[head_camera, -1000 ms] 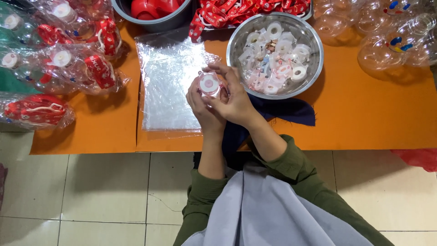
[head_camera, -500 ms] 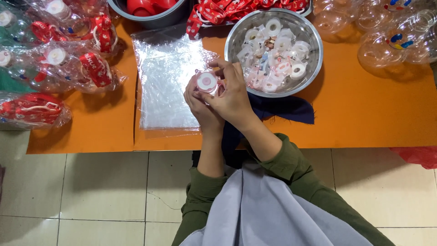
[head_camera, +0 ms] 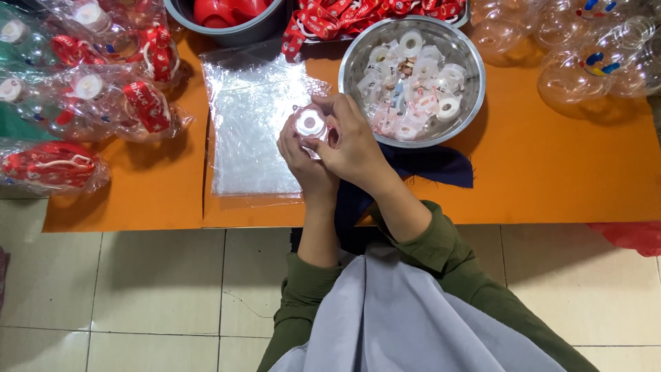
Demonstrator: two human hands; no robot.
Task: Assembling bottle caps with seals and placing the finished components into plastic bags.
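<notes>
Both hands meet above the orange table point(head_camera: 564, 172), just left of the steel bowl point(head_camera: 468, 103): the left hand point(head_camera: 303, 158) and right hand point(head_camera: 354, 148) pinch a small clear cap point(head_camera: 310, 124) between them. Clear plastic bags point(head_camera: 251, 131) lie left of the bowl; pale floor tiles point(head_camera: 138, 296) show below the table.

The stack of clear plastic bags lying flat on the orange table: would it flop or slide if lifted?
The stack of clear plastic bags is thin, crinkled and glossy, so probably floppy, very light and slippery. Lifting one edge would likely let sheets fan apart across the orange table.
</notes>
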